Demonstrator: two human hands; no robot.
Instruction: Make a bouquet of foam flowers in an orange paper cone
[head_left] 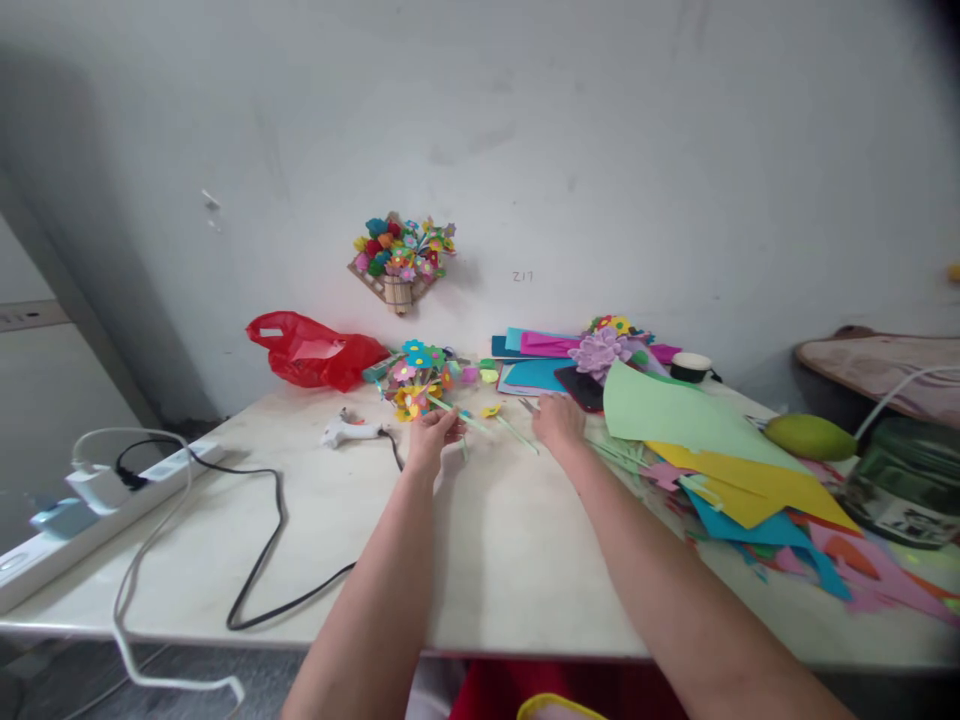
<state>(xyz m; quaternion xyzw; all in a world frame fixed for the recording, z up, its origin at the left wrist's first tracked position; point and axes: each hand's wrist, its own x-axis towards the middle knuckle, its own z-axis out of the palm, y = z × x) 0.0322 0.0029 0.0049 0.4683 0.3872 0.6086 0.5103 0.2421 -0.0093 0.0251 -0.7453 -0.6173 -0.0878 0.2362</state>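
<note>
My left hand (433, 435) is closed with a pale green paper stem (474, 422) between its fingers, just in front of a bunch of colourful paper flowers (417, 375). To the right, my right hand (559, 422) is wrapped round what look like scissors (529, 405); only their pointed metal tips show. Between my hands a yellow flower (491, 411) and another green stem (519, 435) lie on the white table (495, 560). More green stems (619, 457) lie beside my right wrist.
A white glue gun (349, 431) with a black cord lies left, near a red plastic bag (315, 352) and a power strip (169, 470). At right are coloured foam sheets (675, 415), scraps, a phone (581, 388), a green mango (810, 437) and a glass jar (907, 485).
</note>
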